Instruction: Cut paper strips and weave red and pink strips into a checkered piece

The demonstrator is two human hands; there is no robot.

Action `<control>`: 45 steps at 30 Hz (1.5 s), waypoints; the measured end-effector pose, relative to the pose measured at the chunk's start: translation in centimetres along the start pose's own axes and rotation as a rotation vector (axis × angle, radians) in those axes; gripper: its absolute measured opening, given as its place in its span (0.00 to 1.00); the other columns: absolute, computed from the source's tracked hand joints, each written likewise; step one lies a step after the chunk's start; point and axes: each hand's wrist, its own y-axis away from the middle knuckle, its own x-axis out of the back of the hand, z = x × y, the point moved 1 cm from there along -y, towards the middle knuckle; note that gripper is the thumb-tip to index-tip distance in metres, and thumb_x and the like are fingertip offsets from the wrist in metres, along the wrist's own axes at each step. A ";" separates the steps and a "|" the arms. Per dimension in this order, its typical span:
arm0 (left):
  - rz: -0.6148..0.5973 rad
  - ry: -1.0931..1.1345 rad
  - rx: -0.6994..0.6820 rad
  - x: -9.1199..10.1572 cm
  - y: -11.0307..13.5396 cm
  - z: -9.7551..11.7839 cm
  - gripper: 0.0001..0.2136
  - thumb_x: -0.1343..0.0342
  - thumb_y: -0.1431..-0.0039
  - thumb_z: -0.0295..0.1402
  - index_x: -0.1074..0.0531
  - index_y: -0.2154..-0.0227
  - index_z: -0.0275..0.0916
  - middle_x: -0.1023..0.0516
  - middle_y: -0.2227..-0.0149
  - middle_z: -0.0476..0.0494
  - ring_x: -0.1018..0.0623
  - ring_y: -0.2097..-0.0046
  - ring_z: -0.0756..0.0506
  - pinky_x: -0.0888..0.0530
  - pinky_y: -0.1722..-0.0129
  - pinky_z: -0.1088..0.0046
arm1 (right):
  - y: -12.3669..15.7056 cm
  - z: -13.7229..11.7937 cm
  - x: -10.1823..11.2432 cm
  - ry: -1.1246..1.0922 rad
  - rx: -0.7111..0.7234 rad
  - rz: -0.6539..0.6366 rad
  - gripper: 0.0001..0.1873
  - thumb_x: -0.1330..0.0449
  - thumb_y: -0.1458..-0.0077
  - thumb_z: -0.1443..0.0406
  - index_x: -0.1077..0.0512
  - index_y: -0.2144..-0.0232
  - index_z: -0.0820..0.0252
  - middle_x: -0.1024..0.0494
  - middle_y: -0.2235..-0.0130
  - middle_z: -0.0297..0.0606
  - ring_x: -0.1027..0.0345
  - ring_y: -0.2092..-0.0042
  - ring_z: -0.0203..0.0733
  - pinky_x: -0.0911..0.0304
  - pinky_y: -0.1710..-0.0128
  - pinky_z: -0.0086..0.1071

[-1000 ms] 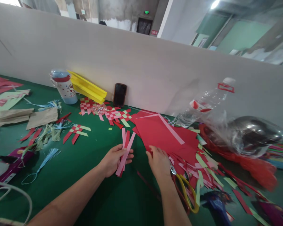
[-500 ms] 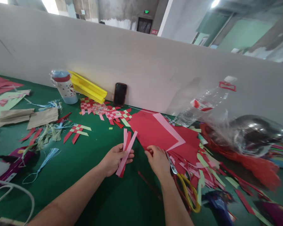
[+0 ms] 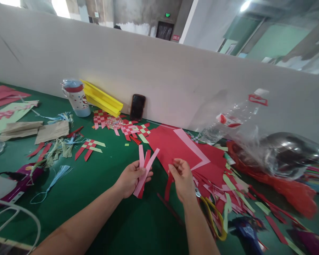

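Pinched between thumb and fingers of my left hand [image 3: 131, 178] are pink and red paper strips [image 3: 147, 165], fanned apart at the top. To their right, my right hand [image 3: 181, 176] grips a single red paper strip [image 3: 168, 186] near its upper end, and it hangs down below the fingers. Under and behind my right hand lie large red paper sheets [image 3: 163, 141], topped by a pink paper strip folded at an angle [image 3: 194, 150]. Yellow-handled scissors [image 3: 214, 216] rest beside my right forearm, partly covered by it.
Cut paper scraps [image 3: 235, 193] pile up at the right, near a clear plastic bottle [image 3: 228, 120] and a blue-handled tool [image 3: 246, 233]. Woven paper pieces [image 3: 127, 129], a phone [image 3: 137, 107], a cup [image 3: 76, 99] and a yellow holder [image 3: 102, 99] line the partition. Tassels [image 3: 53, 180] lie left.
My right hand has lifted slightly off the red sheets and turned, and a red strip now hangs from it. My left hand keeps its hold on the strips. The view has shifted slightly.
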 end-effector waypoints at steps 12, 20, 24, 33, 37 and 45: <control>-0.102 -0.036 -0.154 -1.0 1.1 -0.6 0.19 0.28 0.61 0.35 0.23 0.64 0.35 0.21 0.72 0.47 0.23 0.73 0.49 0.25 0.69 0.73 | 2.9 -3.1 -3.7 -0.572 -0.304 -0.358 0.20 0.31 0.55 0.55 0.25 0.62 0.60 0.26 0.74 0.31 0.39 0.78 0.33 0.40 0.76 0.30; -0.087 -0.085 -0.163 -0.4 0.7 -0.8 0.16 0.30 0.56 0.40 0.21 0.67 0.34 0.21 0.71 0.45 0.26 0.72 0.52 0.28 0.68 0.76 | 2.6 -1.6 -3.6 -0.553 -0.276 -0.250 0.23 0.34 0.56 0.47 0.24 0.67 0.60 0.23 0.75 0.35 0.30 0.69 0.42 0.36 0.69 0.32; -0.072 -0.088 -0.161 -0.4 0.7 -0.7 0.17 0.30 0.57 0.40 0.22 0.66 0.34 0.21 0.70 0.46 0.26 0.71 0.51 0.28 0.67 0.76 | 2.6 -1.4 -3.4 -0.559 -0.282 -0.239 0.25 0.35 0.55 0.46 0.24 0.65 0.61 0.22 0.73 0.36 0.29 0.68 0.43 0.36 0.69 0.32; -0.028 -0.109 -0.168 -0.5 0.6 -0.6 0.21 0.33 0.55 0.47 0.23 0.62 0.36 0.21 0.68 0.45 0.23 0.66 0.48 0.27 0.61 0.74 | 2.4 -1.7 -3.3 -0.596 -0.262 -0.223 0.22 0.33 0.54 0.51 0.23 0.62 0.60 0.20 0.68 0.37 0.27 0.61 0.46 0.34 0.59 0.37; -0.033 -0.152 -0.170 -0.4 0.5 -0.7 0.22 0.33 0.54 0.48 0.22 0.62 0.36 0.20 0.68 0.45 0.23 0.68 0.48 0.27 0.63 0.74 | 2.4 -1.6 -3.1 -0.588 -0.260 -0.208 0.20 0.33 0.54 0.51 0.23 0.65 0.60 0.22 0.72 0.35 0.28 0.64 0.44 0.34 0.62 0.35; -0.014 -0.213 -0.164 -0.5 0.4 -0.8 0.20 0.32 0.57 0.47 0.22 0.68 0.34 0.20 0.73 0.45 0.23 0.72 0.47 0.26 0.67 0.73 | 2.5 -2.5 -2.9 -0.690 -0.235 -0.340 0.20 0.33 0.55 0.50 0.24 0.65 0.58 0.20 0.67 0.37 0.27 0.64 0.43 0.33 0.63 0.36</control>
